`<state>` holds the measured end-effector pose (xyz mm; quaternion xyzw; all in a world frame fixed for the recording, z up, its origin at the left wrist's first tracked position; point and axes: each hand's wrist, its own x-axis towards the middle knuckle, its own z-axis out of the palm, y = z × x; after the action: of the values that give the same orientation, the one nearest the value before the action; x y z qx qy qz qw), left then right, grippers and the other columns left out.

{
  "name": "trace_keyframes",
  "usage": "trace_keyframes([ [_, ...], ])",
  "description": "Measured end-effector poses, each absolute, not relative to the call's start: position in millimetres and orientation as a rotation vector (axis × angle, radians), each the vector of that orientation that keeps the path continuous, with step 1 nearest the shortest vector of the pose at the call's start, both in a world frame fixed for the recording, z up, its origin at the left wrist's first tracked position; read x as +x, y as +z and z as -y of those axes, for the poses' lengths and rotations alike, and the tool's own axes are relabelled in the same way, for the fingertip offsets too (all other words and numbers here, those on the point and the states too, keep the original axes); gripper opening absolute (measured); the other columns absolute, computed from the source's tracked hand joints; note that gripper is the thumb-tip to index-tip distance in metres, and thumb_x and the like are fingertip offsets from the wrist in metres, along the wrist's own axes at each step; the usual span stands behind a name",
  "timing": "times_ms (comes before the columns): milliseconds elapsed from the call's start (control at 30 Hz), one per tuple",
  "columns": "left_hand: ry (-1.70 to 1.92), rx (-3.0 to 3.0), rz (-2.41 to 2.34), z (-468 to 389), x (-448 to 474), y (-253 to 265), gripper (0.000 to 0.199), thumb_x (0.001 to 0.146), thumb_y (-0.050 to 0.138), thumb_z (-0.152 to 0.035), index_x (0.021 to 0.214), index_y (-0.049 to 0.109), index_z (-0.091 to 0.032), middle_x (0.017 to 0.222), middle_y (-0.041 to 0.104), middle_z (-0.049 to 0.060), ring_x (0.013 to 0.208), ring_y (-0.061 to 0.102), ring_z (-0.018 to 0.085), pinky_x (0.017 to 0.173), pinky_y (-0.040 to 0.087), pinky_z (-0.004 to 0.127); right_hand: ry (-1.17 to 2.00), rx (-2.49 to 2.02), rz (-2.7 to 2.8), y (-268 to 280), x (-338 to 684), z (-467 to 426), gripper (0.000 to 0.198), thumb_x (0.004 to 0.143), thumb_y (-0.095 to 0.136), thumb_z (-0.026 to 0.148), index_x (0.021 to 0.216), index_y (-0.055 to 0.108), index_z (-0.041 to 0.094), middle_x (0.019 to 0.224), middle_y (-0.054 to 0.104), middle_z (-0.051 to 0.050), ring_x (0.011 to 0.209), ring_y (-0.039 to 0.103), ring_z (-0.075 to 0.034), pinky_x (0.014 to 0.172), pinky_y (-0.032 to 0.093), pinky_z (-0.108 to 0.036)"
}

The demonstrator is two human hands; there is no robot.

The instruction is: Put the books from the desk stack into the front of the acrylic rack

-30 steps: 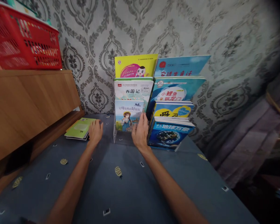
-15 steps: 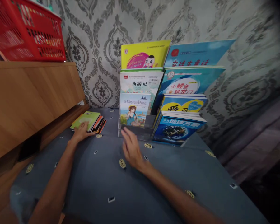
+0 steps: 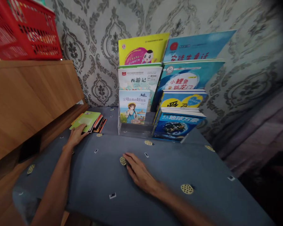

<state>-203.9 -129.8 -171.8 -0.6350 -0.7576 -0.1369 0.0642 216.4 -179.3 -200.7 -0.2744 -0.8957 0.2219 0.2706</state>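
A green book [image 3: 91, 118] lies on top of a small stack of books [image 3: 100, 124] at the left of the table. My left hand [image 3: 76, 135] is closed on its near edge, fingers over the cover and thumb along the front side. My right hand [image 3: 139, 174] is above the cloth in the middle, open with fingers stretched out and nothing in them. Beyond it stands a clear book rack [image 3: 136, 131]. In its left column, a book with a girl on the cover [image 3: 133, 108] is in front. On the right, a blue earth book [image 3: 176, 127] is foremost.
A grey-blue tablecloth [image 3: 96, 179] with pineapple prints covers the table. Left of it is a wooden cabinet [image 3: 33, 97] with a red basket [image 3: 41, 34] on top. Patterned wallpaper [image 3: 94, 34] is behind, and a curtain [image 3: 252, 125] hangs at right.
My right hand has drawn back from the rack's front toward me over the cloth. My left hand stays at the green book, shifted slightly toward its near edge. The view has moved a little.
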Motion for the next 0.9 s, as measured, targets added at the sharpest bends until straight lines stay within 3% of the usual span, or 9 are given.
trace_keyframes([
  [233,-0.457,-1.869,2.184,136,-191,-165,0.043,0.099,0.039,-0.037,0.131,0.061,-0.017,0.139,0.062,0.013,0.13,0.056,0.027,0.109,0.042,0.042,0.552,-0.731,2.431,-199,215,179,0.042,0.095,0.044,0.014,0.136,0.055,0.019,0.138,0.058,-0.015,0.129,0.056,-0.025,0.109,0.049,-0.042],
  [400,-0.264,-1.798,2.121,141,-164,-150,0.044,0.101,0.032,-0.037,0.114,0.067,-0.015,0.112,0.074,0.016,0.106,0.068,0.029,0.093,0.051,0.04,0.534,-0.733,2.42,-197,214,180,0.043,0.093,0.046,0.012,0.134,0.057,0.019,0.137,0.058,-0.015,0.13,0.055,-0.025,0.109,0.049,-0.042],
  [500,-0.069,-1.769,2.099,144,-137,-138,0.046,0.102,0.029,-0.037,0.105,0.068,-0.012,0.1,0.075,0.019,0.1,0.069,0.032,0.088,0.05,0.042,0.548,-0.735,2.418,-197,214,180,0.042,0.093,0.046,0.012,0.133,0.058,0.019,0.137,0.058,-0.015,0.13,0.055,-0.025,0.109,0.048,-0.043],
  [733,0.053,-1.802,2.151,149,-63,-125,0.047,0.102,0.028,-0.035,0.103,0.069,-0.011,0.098,0.074,0.021,0.091,0.072,0.031,0.078,0.049,0.038,0.568,-0.725,2.426,-197,213,179,0.039,0.093,0.047,0.011,0.128,0.06,0.02,0.137,0.057,-0.014,0.128,0.056,-0.024,0.107,0.049,-0.042],
  [900,-0.071,-1.982,2.175,143,-40,-133,0.049,0.099,0.038,-0.054,0.093,0.07,-0.018,0.093,0.075,0.015,0.087,0.071,0.029,0.072,0.045,0.034,0.59,-0.718,2.388,-202,214,179,0.037,0.092,0.048,0.009,0.124,0.063,0.019,0.134,0.059,-0.015,0.127,0.057,-0.024,0.107,0.049,-0.042],
])
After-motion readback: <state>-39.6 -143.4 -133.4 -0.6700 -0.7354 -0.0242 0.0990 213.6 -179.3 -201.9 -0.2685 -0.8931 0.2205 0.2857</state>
